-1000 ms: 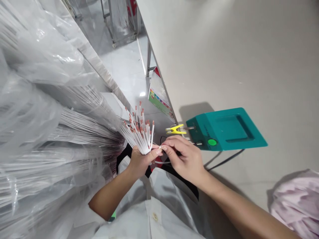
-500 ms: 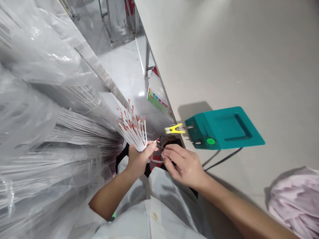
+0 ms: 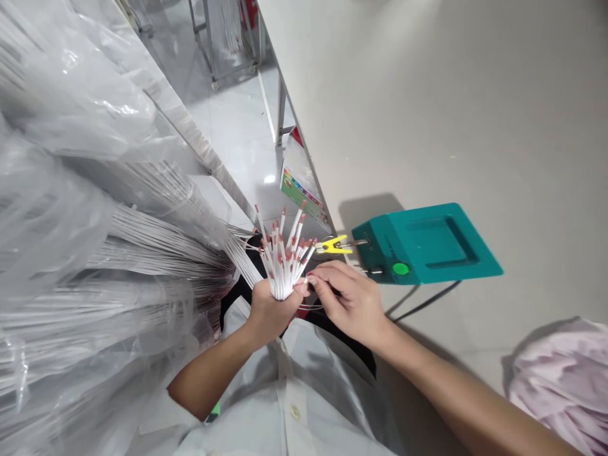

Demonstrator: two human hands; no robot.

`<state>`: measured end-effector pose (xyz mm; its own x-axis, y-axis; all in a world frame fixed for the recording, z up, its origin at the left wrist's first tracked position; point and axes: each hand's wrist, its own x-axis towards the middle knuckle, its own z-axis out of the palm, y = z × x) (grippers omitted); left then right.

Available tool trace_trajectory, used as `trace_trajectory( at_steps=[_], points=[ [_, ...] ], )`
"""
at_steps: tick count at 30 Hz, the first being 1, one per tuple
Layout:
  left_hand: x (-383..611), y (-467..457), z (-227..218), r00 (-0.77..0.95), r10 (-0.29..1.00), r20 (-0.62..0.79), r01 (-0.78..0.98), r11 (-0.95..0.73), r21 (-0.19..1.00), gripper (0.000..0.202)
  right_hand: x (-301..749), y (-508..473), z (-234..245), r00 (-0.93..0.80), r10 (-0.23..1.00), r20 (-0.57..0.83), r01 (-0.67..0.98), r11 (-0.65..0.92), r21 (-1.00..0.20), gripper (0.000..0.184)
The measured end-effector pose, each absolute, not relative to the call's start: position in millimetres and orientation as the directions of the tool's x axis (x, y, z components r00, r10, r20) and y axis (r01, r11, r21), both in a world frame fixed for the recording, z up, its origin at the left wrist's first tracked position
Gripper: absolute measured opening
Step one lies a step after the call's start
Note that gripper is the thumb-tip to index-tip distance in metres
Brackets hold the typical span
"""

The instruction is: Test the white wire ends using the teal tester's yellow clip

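Left hand (image 3: pixel 268 310) grip clenched around the bundle of white red-tipped wires (image 3: pixel 285 259) just beside the teal tester (image 3: pixel 425 244) on the surface (image 3: pixel 427 107); right hand (image 3: pixel 349 301) pinches one wire, yellow clip (image 3: pixel 334 245) unconnected

You are in a small factory or assembly workshop. Just beyond your right hand (image 3: pixel 354 304) a teal bench device (image 3: pixel 427 242) with a yellow clip (image 3: pixel 334 245) sits on a long plain worktable (image 3: pixel 427 95). To the left of your left hand (image 3: pixel 270 310), bagged bundles of white wires (image 3: pixel 95 253) pile high. Farther off, metal racks (image 3: pixel 213 44) stand on a glossy floor (image 3: pixel 237 126).
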<state>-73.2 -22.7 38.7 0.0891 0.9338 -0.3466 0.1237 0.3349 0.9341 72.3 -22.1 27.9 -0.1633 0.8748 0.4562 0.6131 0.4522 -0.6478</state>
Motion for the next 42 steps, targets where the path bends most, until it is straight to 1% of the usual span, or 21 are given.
trace_trajectory(
  at_steps=[3, 5, 7, 10, 12, 14, 16, 18, 19, 21, 24, 29, 30, 32, 34, 35, 37, 38, 40, 41, 42],
  points=[
    [-72, -24, 35, 0.066, 0.936, -0.344, 0.145, 0.333, 0.932, 0.015, 78, -24, 25, -0.351, 0.749, 0.562, 0.783, 0.564, -0.262, 0.011],
    [-70, -26, 31, 0.058, 0.939, -0.338, 0.148, 0.327, 0.934, 0.014, 81, -22, 26, -0.488, 0.667, 0.563, 0.787, 0.615, -0.047, 0.014],
    [-69, -27, 28, 0.05, 0.94, -0.338, 0.166, 0.326, 0.931, 0.016, 85, -18, 30, -0.615, 0.597, 0.515, 0.728, 0.681, 0.08, 0.019],
    [-67, -27, 27, 0.039, 0.938, -0.345, 0.188, 0.332, 0.924, 0.019, 93, -13, 38, -0.736, 0.52, 0.434, 0.629, 0.762, 0.156, 0.026],
    [-67, -25, 28, 0.028, 0.935, -0.355, 0.189, 0.343, 0.92, 0.019, 99, -12, 41, -0.748, 0.519, 0.414, 0.615, 0.777, 0.136, 0.025],
    [-68, -23, 30, 0.007, 0.928, -0.372, 0.194, 0.364, 0.911, 0.019, 103, -15, 41, -0.682, 0.587, 0.436, 0.666, 0.745, 0.039, 0.02],
    [-69, -21, 33, 0.002, 0.923, -0.386, 0.201, 0.378, 0.904, 0.02, 104, -20, 39, -0.525, 0.705, 0.476, 0.744, 0.652, -0.145, 0.015],
    [-70, -20, 36, 0.019, 0.922, -0.387, 0.2, 0.376, 0.905, 0.021, 101, -26, 35, -0.341, 0.813, 0.472, 0.775, 0.528, -0.349, 0.017],
    [-70, -20, 37, 0.03, 0.925, -0.379, 0.196, 0.366, 0.91, 0.02, 99, -28, 34, -0.27, 0.85, 0.452, 0.77, 0.473, -0.428, 0.019],
    [-69, -21, 40, 0.047, 0.936, -0.348, 0.196, 0.334, 0.922, 0.019, 92, -30, 32, -0.212, 0.887, 0.411, 0.734, 0.422, -0.532, 0.02],
    [-67, -22, 41, 0.054, 0.95, -0.306, 0.2, 0.29, 0.936, 0.016, 85, -28, 31, -0.229, 0.889, 0.397, 0.666, 0.441, -0.602, 0.013],
    [-71, -21, 40, 0.116, 0.944, -0.308, 0.229, 0.276, 0.933, 0.015, 84, -22, 36, -0.28, 0.863, 0.419, 0.648, 0.493, -0.581, 0.013],
    [-73, -21, 39, 0.138, 0.942, -0.307, 0.236, 0.27, 0.934, 0.015, 85, -22, 37, -0.29, 0.87, 0.398, 0.622, 0.487, -0.613, 0.014],
    [-77, -20, 38, 0.166, 0.942, -0.293, 0.247, 0.248, 0.937, 0.015, 86, -20, 41, -0.299, 0.901, 0.315, 0.537, 0.432, -0.725, 0.015],
    [-81, -20, 36, 0.187, 0.945, -0.268, 0.258, 0.216, 0.942, 0.014, 87, -19, 43, -0.284, 0.942, 0.178, 0.436, 0.292, -0.851, 0.016],
    [-83, -20, 34, 0.195, 0.948, -0.253, 0.265, 0.198, 0.944, 0.015, 87, -18, 44, -0.279, 0.957, 0.076, 0.373, 0.181, -0.91, 0.017],
    [-86, -21, 30, 0.225, 0.947, -0.229, 0.279, 0.163, 0.947, 0.016, 87, -17, 45, -0.3, 0.937, -0.181, 0.189, -0.128, -0.974, 0.02],
    [-87, -21, 29, 0.248, 0.945, -0.215, 0.279, 0.143, 0.95, 0.016, 87, -16, 45, -0.333, 0.89, -0.31, 0.08, -0.301, -0.95, 0.022],
    [-89, -22, 26, 0.315, 0.932, -0.18, 0.262, 0.097, 0.96, 0.014, 87, -15, 45, -0.433, 0.751, -0.498, -0.088, -0.585, -0.806, 0.026],
    [-90, -22, 26, 0.341, 0.924, -0.171, 0.252, 0.086, 0.964, 0.013, 88, -15, 44, -0.473, 0.687, -0.552, -0.129, -0.674, -0.728, 0.028],
    [-89, -22, 27, 0.353, 0.918, -0.181, 0.248, 0.095, 0.964, 0.013, 88, -16, 44, -0.49, 0.645, -0.586, -0.147, -0.724, -0.674, 0.03]
  ],
)
